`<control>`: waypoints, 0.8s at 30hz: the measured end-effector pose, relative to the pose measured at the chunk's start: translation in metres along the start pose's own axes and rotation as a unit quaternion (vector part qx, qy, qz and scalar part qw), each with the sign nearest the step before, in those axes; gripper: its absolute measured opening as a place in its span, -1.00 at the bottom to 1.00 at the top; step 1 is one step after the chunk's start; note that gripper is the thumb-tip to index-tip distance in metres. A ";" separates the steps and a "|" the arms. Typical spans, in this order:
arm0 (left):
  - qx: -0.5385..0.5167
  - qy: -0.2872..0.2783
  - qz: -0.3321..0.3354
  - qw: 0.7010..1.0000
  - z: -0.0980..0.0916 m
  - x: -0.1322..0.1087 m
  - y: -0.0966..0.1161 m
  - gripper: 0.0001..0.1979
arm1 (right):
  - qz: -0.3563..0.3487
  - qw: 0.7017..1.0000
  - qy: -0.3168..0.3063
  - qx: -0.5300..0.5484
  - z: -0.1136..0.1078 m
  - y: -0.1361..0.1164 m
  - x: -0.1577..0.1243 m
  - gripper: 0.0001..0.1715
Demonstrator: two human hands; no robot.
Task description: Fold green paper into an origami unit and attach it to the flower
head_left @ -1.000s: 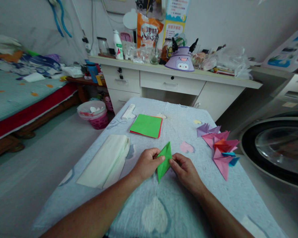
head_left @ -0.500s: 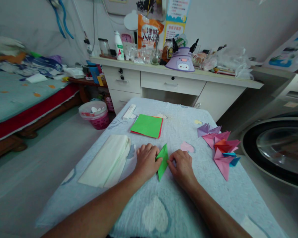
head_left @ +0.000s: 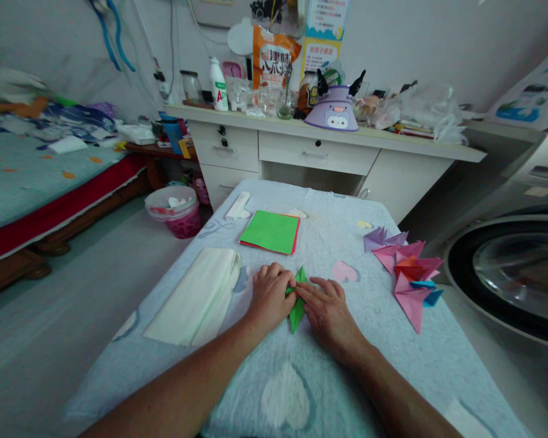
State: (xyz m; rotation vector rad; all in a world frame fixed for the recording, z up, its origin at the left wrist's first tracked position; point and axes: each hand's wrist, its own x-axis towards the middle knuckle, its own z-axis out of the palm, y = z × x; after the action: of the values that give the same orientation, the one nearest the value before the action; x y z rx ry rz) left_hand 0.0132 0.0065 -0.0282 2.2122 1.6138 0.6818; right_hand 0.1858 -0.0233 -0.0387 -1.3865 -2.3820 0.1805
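A folded green paper piece (head_left: 297, 311) lies on the light blue cloth-covered table (head_left: 329, 377), pointed at both ends. My left hand (head_left: 269, 296) rests curled on its left side, fingertips pinching the fold. From the right, my right hand (head_left: 325, 310) lies over the paper with fingers stretched flat across it, hiding much of the piece. Only the top tip and lower point of the green paper show between the hands.
A stack of square sheets, green on top (head_left: 270, 232), lies further back. Several folded pink, purple and orange pieces (head_left: 408, 272) sit at the right. A folded white cloth (head_left: 198, 295) lies left. A desk with drawers (head_left: 310, 152), a pink bin (head_left: 173, 210) and a bed (head_left: 31, 176) stand beyond.
The green piece was lowered from a raised hold onto the table. My right hand slid left over it and flattened; my left hand stayed curled at its left edge.
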 end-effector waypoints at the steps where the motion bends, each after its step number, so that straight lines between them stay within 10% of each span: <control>1: -0.001 -0.002 0.000 1.000 0.000 0.000 0.000 -0.89 | 0.004 1.000 -0.009 -0.003 0.000 0.000 -0.001 -0.54; 24: 0.007 -0.006 0.008 1.000 0.001 -0.002 0.001 -0.92 | -0.011 0.993 -0.098 -0.058 -0.019 0.011 0.014 -0.37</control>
State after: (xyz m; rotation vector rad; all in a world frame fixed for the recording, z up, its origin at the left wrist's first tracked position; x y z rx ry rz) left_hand 0.0141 0.0039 -0.0291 2.2368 1.6021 0.6627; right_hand 0.1953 -0.0072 -0.0206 -1.4536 -2.6040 0.1832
